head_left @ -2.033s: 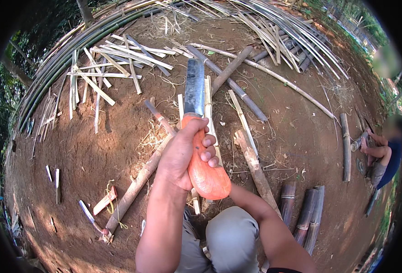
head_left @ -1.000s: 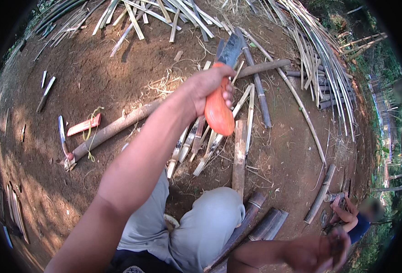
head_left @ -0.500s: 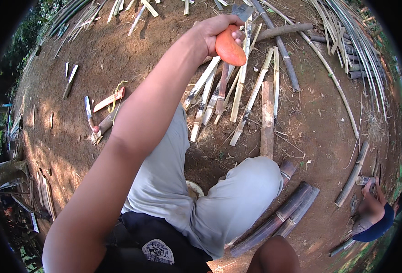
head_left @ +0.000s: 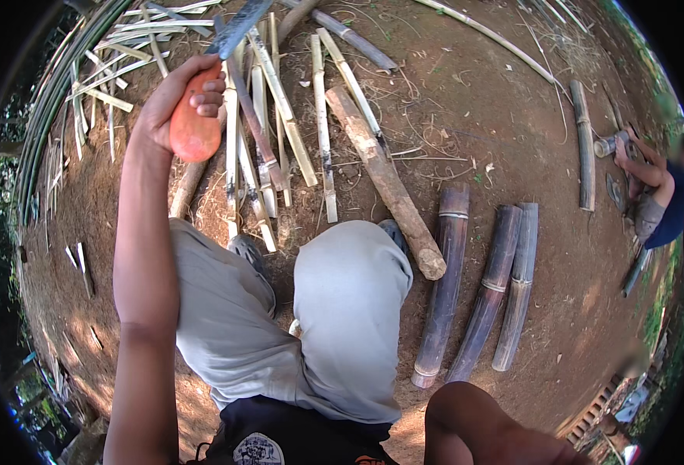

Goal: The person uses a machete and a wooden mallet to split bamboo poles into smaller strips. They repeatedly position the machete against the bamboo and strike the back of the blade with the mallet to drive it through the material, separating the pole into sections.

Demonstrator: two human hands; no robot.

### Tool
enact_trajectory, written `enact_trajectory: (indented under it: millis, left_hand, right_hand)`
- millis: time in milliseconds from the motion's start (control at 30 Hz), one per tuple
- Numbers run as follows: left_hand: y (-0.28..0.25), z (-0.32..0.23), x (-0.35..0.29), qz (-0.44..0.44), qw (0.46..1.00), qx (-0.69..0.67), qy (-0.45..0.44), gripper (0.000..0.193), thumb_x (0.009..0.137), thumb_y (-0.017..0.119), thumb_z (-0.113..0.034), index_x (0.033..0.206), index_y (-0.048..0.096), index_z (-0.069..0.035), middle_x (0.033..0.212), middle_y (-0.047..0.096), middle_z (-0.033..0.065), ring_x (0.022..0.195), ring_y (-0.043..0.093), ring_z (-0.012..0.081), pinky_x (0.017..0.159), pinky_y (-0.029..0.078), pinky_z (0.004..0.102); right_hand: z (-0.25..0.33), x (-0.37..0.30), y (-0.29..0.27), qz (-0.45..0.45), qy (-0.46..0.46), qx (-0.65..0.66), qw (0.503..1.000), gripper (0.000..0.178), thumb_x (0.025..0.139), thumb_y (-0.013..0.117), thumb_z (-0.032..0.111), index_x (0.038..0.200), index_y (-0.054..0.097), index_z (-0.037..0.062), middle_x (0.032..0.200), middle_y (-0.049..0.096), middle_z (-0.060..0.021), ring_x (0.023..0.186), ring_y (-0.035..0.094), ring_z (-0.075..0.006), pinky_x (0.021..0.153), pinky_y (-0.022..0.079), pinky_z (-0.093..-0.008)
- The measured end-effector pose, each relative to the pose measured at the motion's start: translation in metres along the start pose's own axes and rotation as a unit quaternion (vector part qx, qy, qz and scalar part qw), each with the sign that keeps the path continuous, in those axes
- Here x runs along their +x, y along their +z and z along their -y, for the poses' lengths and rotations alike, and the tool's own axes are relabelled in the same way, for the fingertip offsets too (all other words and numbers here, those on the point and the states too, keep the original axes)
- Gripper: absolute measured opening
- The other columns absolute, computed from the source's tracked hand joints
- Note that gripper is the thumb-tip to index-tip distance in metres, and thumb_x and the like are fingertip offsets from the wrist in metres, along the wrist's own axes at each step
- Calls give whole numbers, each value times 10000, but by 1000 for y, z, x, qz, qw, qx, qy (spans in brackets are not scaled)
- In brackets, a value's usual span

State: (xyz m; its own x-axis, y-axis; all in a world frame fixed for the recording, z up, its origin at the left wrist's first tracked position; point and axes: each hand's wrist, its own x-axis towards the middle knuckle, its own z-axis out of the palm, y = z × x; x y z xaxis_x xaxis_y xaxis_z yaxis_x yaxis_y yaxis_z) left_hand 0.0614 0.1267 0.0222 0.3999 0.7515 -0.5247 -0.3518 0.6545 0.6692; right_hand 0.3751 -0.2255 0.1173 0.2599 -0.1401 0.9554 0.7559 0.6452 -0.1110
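My left hand (head_left: 164, 105) is closed around the thick orange handle of a machete (head_left: 239, 29) and holds it out ahead at arm's length. Its grey blade points up and to the right and runs out at the top edge. Below and beside the blade, several split bamboo strips (head_left: 281, 85) lie on the ground, some with blackened patches. To their right a rough wooden pole (head_left: 384, 182) lies slanting toward my knee. At the lower right only my bent right arm shows; my right hand is out of sight.
Three dark bamboo lengths (head_left: 444, 291) lie to the right of my knees. A pile of pale strips (head_left: 129, 39) and long green poles (head_left: 44, 124) are at the far left. At the far right a person (head_left: 659, 194) sits low, hands on a short bamboo piece (head_left: 607, 146).
The view has swung to the right, so the strips and pole sit further left. My left hand, still gripping the machete, now appears further left. The three dark bamboo lengths show more fully.
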Motion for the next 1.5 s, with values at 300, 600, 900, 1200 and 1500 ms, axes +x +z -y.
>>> enact_trajectory:
  millis: [300,600,900,1200,1500]
  left_hand:
    - [27,6,-3,15,1000,21,-1,271,1066,531,-261,975,547,-6,650,495,3,415,457,63,366,432,225]
    - [33,12,-22,-14,999,39,6,243,1042,570,-271,961,548,-43,624,508,4,400,457,62,349,435,226]
    - [54,21,-29,-49,995,81,26,273,1017,597,-304,932,520,-56,620,496,-9,375,444,58,341,421,220]
    - [79,33,-39,-43,977,198,60,292,985,658,-313,968,482,-81,640,507,-4,393,475,109,362,434,293]
    - [61,35,-55,-31,963,258,64,295,993,654,-310,925,483,-79,634,498,8,395,459,113,364,410,296]
  right_hand:
    - [-82,-339,-253,473,637,-406,453,955,758,884,379,1466,423,-67,1294,634,-285,1258,600,-402,1073,472,-429]
    - [-82,-383,-262,473,693,-412,356,1099,603,941,366,1477,364,33,1319,622,-242,1225,609,-414,1039,494,-470]
    - [-81,-294,-238,390,653,-428,488,1047,521,924,249,1423,458,-8,1274,651,-256,1185,636,-405,1011,506,-469]
    - [-111,-170,-141,368,561,-288,684,1004,573,933,215,1405,429,-37,1247,653,-237,1157,646,-346,1018,492,-429]
    - [-174,-71,3,282,399,-150,859,889,653,941,193,1366,451,-8,1209,650,-155,1109,649,-272,987,501,-415]
